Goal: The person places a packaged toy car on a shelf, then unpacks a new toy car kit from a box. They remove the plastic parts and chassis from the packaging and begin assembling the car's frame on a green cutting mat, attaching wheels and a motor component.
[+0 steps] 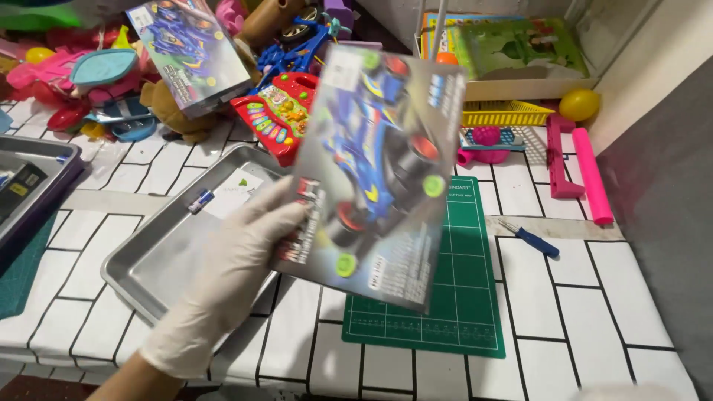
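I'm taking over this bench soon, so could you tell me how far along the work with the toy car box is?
Done: the green cutting mat, metal tray and blue-handled screwdriver are laid out. In hand: the gloved left hand holds the toy car box above the mat, apparently closed. Left: opening it; no car parts show yet. The right hand is out of view.

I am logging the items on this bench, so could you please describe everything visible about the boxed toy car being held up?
The toy car box is a flat rectangular carton, seemingly glossy cardboard, with grey borders and a picture of a blue racing car with black wheels and green round marks. It looks closed and slightly blurred, tilted with its face to the camera, held in the air above the green cutting mat and metal tray. The gloved left hand grips its lower left edge.
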